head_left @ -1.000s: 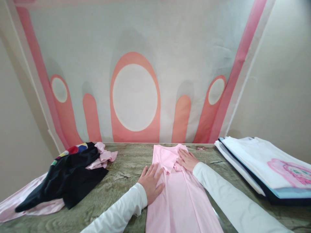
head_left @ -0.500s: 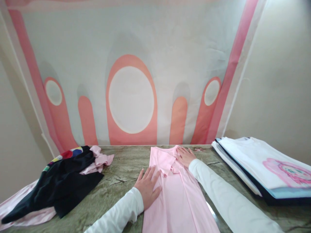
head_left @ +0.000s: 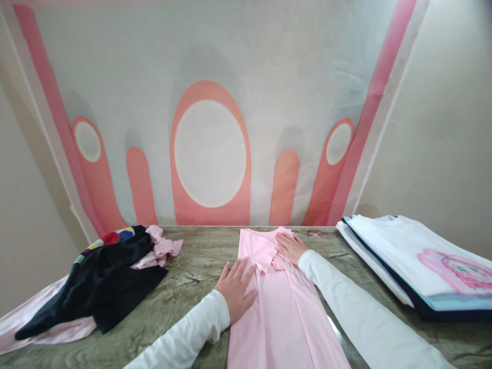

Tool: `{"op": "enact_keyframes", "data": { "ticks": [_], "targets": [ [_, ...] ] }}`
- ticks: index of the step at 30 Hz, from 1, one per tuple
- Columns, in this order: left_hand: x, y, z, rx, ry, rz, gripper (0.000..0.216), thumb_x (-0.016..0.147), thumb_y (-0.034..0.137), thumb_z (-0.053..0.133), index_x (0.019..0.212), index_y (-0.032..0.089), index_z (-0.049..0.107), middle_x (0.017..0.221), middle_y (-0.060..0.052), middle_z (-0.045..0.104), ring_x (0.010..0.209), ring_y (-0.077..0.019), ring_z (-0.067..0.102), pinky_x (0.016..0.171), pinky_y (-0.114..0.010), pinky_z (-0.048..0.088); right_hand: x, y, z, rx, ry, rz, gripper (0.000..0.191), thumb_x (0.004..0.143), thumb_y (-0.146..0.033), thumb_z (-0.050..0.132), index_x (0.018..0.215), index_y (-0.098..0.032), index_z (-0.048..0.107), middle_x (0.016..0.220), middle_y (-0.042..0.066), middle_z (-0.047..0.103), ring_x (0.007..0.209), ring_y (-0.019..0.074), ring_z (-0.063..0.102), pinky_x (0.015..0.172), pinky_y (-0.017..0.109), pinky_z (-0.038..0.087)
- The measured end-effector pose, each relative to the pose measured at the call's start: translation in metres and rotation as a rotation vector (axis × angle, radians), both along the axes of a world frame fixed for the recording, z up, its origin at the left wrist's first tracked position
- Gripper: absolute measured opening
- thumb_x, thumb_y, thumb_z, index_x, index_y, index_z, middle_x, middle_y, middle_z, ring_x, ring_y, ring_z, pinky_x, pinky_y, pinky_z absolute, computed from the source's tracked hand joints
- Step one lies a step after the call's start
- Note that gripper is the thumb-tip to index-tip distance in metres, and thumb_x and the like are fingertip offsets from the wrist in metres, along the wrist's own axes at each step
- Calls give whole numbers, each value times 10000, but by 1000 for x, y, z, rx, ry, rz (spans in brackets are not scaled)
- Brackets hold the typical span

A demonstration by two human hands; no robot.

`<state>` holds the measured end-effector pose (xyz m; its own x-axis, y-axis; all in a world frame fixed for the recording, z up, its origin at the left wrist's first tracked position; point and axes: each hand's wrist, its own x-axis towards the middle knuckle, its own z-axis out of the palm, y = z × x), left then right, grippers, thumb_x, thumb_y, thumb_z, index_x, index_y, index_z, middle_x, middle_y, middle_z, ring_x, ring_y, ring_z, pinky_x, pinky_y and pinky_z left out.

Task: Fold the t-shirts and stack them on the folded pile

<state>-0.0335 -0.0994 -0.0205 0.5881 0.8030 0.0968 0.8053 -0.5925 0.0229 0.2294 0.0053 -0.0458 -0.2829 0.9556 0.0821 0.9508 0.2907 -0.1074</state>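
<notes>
A pink T-shirt [head_left: 279, 318] lies lengthwise on the table, its sides and sleeves folded inward and its neckline at the far end. My left hand [head_left: 236, 291] rests flat on its left edge, fingers spread. Farther up, my right hand [head_left: 291, 248] lies flat near the collar and the right shoulder, fingers stretched out. Neither hand grips the cloth. The shirt's lower end runs out of view at the bottom.
A crumpled heap of black [head_left: 111, 287] and pink clothes lies on the left. To the right stands a stack of folded shirts, a white printed one [head_left: 407, 251] on top. The wood-patterned table [head_left: 200, 246] ends at a wall with a pink and grey backdrop [head_left: 209, 215].
The view has shifted slightly. Both hands stay flat on the pink T-shirt in nearly the same places, and the clothes around have not visibly moved.
</notes>
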Motion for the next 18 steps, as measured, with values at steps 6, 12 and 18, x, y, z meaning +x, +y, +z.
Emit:
{"op": "enact_keyframes", "data": {
  "ticks": [6, 12, 18],
  "targets": [
    [1, 15, 9, -30, -91, 12, 436, 864, 395, 324, 1273, 264, 403, 1359, -71, 361, 1245, -258, 308, 1019, -521, 137, 4, 6, -7, 101, 84, -50, 478, 882, -332, 244, 1330, -188, 329, 1409, 42, 280, 1291, 177, 219, 1040, 406, 150],
    [38, 84, 25, -40, -296, -54, 339, 803, 211, 427, 1119, 204, 549, 1176, -53, 555, 1082, -195, 493, 957, -326, 328, 16, 17, -17, 143, 173, -146, 416, 876, -274, 282, 1226, -162, 478, 1324, 68, 424, 1213, 181, 368, 999, 328, 266],
    [83, 138, 3, -63, -413, 36, 322, 739, 195, 525, 1055, 199, 588, 1060, -58, 619, 969, -205, 559, 876, -295, 382, 19, 17, -18, 164, 179, -132, 401, 887, -275, 281, 1207, -156, 490, 1290, 78, 464, 1202, 174, 385, 995, 324, 269]
  ]
}}
